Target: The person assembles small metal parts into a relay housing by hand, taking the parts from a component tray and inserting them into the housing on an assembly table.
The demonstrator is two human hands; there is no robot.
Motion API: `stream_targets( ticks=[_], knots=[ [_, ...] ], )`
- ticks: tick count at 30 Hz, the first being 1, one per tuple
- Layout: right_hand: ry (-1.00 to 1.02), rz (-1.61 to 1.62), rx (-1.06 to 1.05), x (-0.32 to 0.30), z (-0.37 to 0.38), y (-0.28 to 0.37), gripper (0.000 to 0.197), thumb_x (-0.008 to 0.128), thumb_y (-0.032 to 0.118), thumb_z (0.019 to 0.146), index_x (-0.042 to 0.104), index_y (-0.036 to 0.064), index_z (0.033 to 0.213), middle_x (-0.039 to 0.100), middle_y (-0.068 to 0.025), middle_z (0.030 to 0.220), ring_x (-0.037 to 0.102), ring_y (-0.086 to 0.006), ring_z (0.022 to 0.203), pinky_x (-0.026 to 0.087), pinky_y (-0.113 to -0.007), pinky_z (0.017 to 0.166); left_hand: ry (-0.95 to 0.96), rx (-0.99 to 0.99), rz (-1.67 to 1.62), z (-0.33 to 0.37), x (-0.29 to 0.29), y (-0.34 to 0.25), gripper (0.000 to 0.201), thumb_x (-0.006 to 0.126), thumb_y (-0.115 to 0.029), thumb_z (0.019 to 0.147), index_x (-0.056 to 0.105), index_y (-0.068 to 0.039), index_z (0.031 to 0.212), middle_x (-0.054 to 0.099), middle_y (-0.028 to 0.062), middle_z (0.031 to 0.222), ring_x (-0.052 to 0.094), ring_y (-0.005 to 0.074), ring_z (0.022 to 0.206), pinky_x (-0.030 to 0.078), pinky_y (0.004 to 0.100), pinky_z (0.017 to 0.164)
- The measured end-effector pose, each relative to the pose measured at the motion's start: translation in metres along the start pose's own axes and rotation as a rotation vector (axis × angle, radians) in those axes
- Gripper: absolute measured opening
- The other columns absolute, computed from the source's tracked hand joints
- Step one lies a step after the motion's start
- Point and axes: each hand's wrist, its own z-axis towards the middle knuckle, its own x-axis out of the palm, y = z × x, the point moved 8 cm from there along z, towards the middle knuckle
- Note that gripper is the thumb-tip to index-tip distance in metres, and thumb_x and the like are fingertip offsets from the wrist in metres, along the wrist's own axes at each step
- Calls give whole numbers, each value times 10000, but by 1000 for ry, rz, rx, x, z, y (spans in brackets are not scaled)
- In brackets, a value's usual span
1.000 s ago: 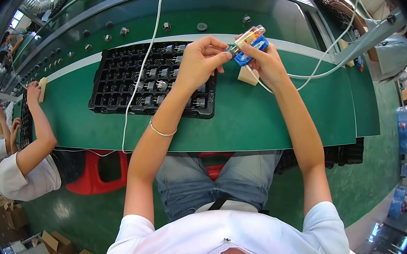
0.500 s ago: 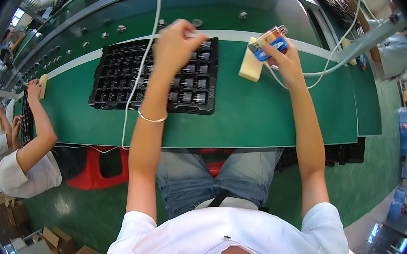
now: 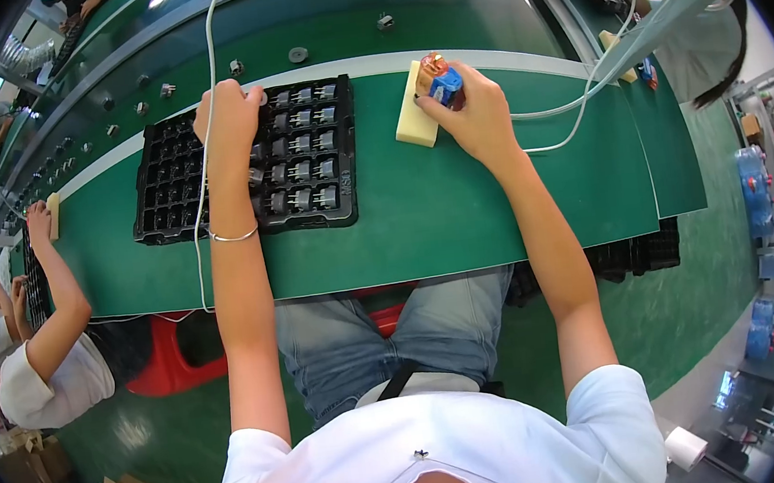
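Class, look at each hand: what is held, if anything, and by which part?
The right hand holds a small device by its blue body. Whether the left hand holds anything cannot be told.

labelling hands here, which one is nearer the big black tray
Left. The left hand is over the far part of the black tray; the right hand is to its right.

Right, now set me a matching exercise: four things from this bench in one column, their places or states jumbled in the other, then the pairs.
Things:
1. Left hand
2. Right hand
3. Yellow block nearest the right hand
4. Bracelet

Places or states:
A. Lying on the green tabletop
B. Worn on the left forearm
C. Over the black tray
D. Gripping a blue device

Pairs: 1-C, 2-D, 3-A, 4-B
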Motion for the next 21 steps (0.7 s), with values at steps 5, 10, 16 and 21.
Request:
stream_targets(
  ticks=[5,10,16,21],
  knots=[
    [0,25,-5,1,0,3,434,793,264,757,659,-9,1067,631,-86,795,569,-172,632,493,-303,624,71,2,61,2,8,10,420,697,-449,805,693,-31,771,689,174,797,675,350,780,520,450,714],
    [-4,4,7,0,-1,-2,427,792,260,758,660,-12,1060,631,-86,802,570,-174,634,494,-303,628,51,-28,-1,-2,0,1,430,712,-451,796,678,-24,765,683,184,811,668,351,767,512,450,707],
    [-4,-3,14,1,0,-2,423,792,253,757,664,-12,1060,629,-86,804,575,-172,642,491,-297,626,15,-24,-577,-3,-21,-13,265,744,-248,837,592,-41,900,689,84,776,583,176,618,445,300,561],
    [-22,-11,-12,1,4,-2,431,795,246,750,662,-19,1063,631,-78,802,587,-162,647,497,-296,633,302,41,-1539,-24,-17,-66,202,725,-135,892,592,-46,1016,616,15,735,505,52,585,346,186,497]
  ],
)
